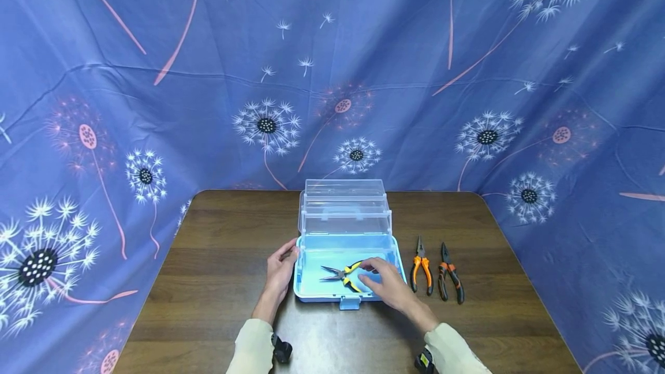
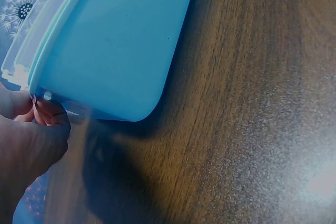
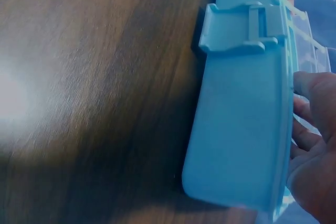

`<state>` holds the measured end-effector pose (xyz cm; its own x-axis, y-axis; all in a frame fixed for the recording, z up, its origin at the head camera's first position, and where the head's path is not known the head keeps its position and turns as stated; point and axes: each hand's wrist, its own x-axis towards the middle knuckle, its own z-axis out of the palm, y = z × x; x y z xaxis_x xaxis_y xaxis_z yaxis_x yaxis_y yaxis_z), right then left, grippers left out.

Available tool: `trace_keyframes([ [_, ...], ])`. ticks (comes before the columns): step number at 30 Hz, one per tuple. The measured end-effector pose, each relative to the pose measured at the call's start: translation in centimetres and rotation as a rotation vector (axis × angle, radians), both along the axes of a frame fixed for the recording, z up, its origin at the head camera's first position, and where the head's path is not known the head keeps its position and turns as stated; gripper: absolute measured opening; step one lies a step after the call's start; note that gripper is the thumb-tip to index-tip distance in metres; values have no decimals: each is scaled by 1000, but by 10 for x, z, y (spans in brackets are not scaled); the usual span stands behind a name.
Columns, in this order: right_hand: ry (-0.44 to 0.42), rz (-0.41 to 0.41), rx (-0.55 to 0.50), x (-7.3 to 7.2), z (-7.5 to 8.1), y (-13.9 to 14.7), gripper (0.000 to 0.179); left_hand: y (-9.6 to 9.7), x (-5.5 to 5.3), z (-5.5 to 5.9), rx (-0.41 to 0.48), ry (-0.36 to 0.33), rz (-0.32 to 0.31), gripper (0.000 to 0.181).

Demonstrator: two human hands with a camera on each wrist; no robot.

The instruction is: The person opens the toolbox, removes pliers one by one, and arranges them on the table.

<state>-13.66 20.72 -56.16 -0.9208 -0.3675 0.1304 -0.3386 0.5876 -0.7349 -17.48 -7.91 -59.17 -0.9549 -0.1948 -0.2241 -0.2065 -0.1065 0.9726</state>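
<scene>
A light-blue plastic toolbox stands open on the wooden table, its clear lid trays folded back. Yellow-handled long-nose pliers lie inside on the floor of the box. My right hand reaches over the box's right side with loosely spread fingers, the tips at the pliers' handles. My left hand rests against the box's left wall, thumb by the rim. In the left wrist view my fingertips touch the corner of the box. The right wrist view shows the box's front wall, its latch and my right fingers above the rim.
Orange-handled pliers and red-and-black pliers lie side by side on the table just right of the box. A blue dandelion-print cloth hangs behind and around the table. Bare wood shows left of and in front of the box.
</scene>
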Motion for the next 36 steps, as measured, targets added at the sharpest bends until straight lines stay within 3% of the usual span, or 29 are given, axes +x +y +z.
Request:
trace_keyframes([
  [9, 59, 26, 43, -8, -11, -19, 23, 0, 0, 0, -2, 15, -2, 35],
  [14, 27, 40, 86, -13, -11, -26, 27, 1, 1, -1, 21, 27, -14, 37],
  [21, -28, 125, 214, -22, -2, -33, 41, 0, 1, 0, 17, 21, -18, 38],
  [27, -36, 153, 340, -23, 11, -41, 41, 0, -1, -3, 11, 21, 0, 35],
  [29, -14, 159, 397, -22, 14, -45, 38, 0, -1, -3, 16, 21, 2, 35],
  [36, 202, 162, 643, -20, 18, -59, 27, 1, 1, 1, 18, 22, -3, 36],
])
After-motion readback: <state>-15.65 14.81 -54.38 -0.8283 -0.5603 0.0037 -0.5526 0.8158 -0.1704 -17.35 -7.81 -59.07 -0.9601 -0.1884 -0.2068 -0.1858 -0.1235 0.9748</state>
